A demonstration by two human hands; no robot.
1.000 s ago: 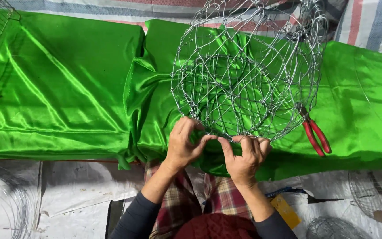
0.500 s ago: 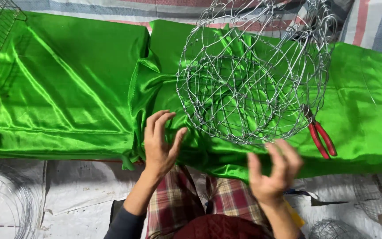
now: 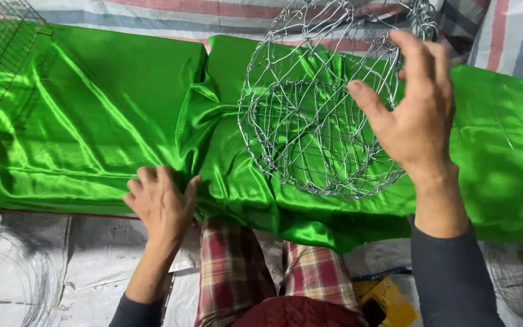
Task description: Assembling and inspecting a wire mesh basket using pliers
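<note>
Head view, looking down: left hand (image 3: 161, 203) presses flat, fingers spread, on the shiny green cloth (image 3: 92, 121) as if pinning it, while right hand (image 3: 416, 112), open-fingered, steadies the round wire cage (image 3: 310, 121) resting on that fabric.

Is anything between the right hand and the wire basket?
Nothing visible: the right hand is raised in front of the wire basket, fingers spread at its right side. The left hand presses the green satin cloth.

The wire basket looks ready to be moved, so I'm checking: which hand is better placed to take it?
Probably the right hand: it is raised against the wire basket. The left hand presses the green cloth.
</note>
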